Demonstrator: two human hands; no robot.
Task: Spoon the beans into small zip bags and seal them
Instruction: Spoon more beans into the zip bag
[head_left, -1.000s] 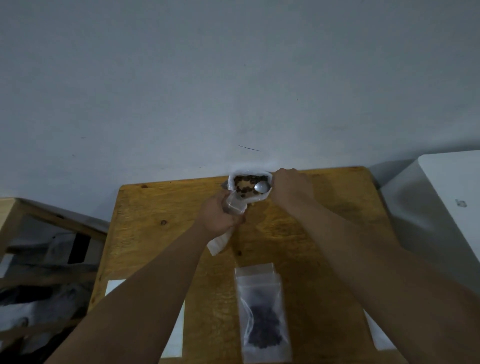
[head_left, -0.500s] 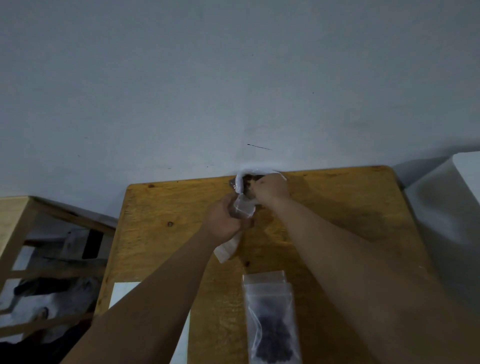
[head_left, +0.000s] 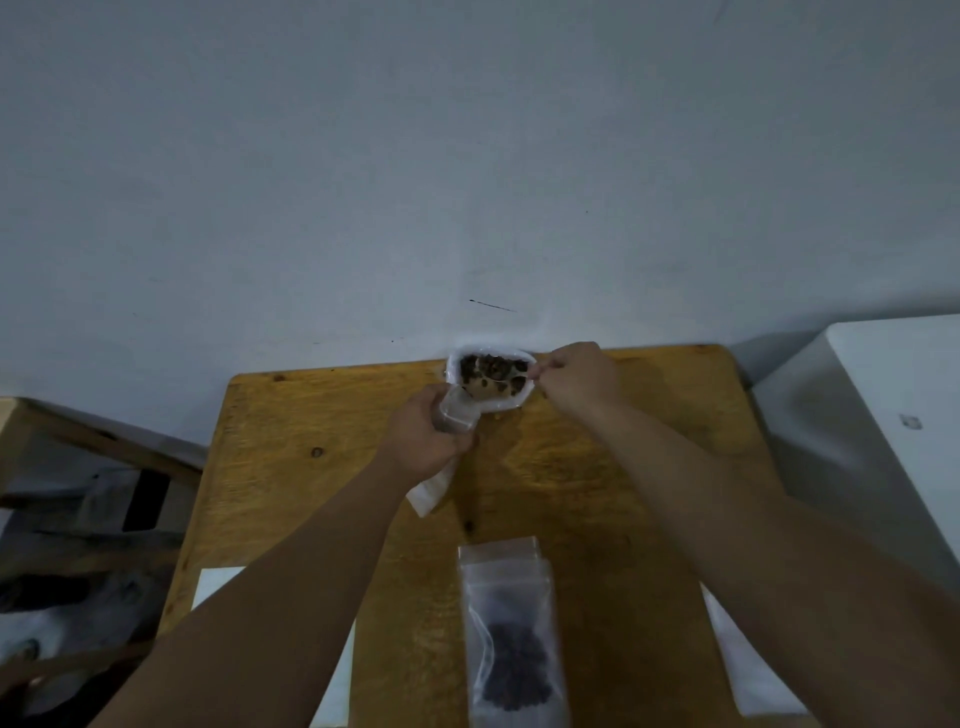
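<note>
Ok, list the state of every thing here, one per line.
left hand: grips small zip bag
small zip bag: held, mouth open
right hand: pinches spoon
spoon: tip in the beans
bean pouch: open
filled bag: flat on table

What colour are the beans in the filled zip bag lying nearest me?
Dark brown, almost black beans inside the clear plastic zip bag; head view.
</note>
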